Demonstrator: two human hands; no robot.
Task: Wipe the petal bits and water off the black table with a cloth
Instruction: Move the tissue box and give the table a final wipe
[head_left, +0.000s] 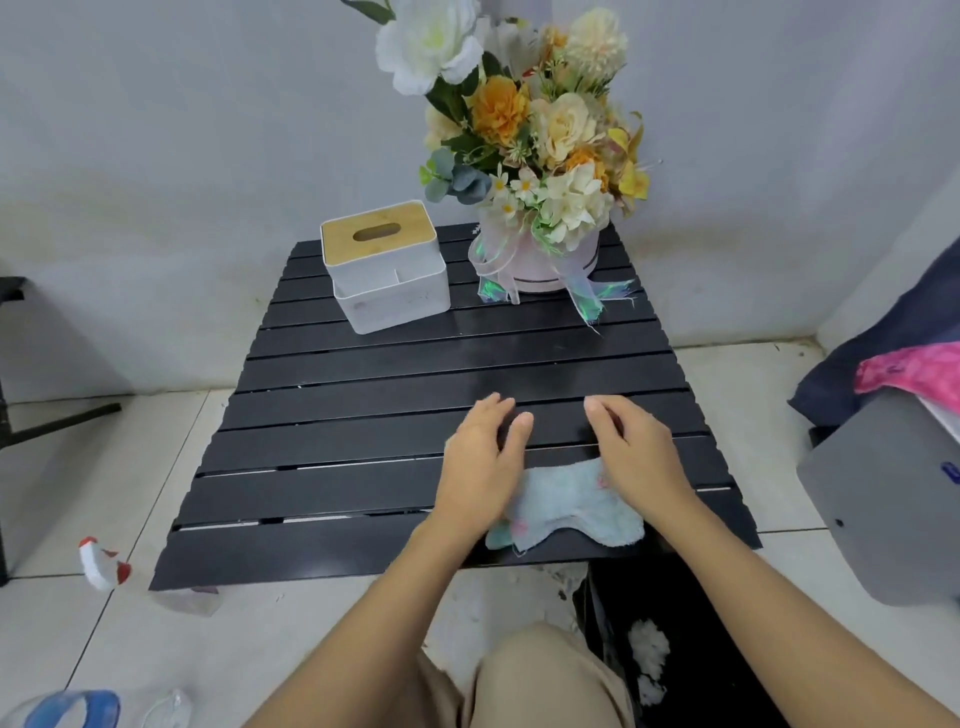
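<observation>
With the pale blue fluffy cloth (576, 506) lying by the black slatted tabletop's (353, 447) near edge under the loose-fingered, ungripping left hand (483, 460) and right hand (636, 452), no petal bits show and only a faint central sheen seems left to wipe.

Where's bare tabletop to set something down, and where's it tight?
Free: middle slats of the black table, between tissue box and flower pot at the back and the hands; also the near slats left of the left hand. Crowded: back edge, and near right, where the right hand and cloth sit.
</observation>
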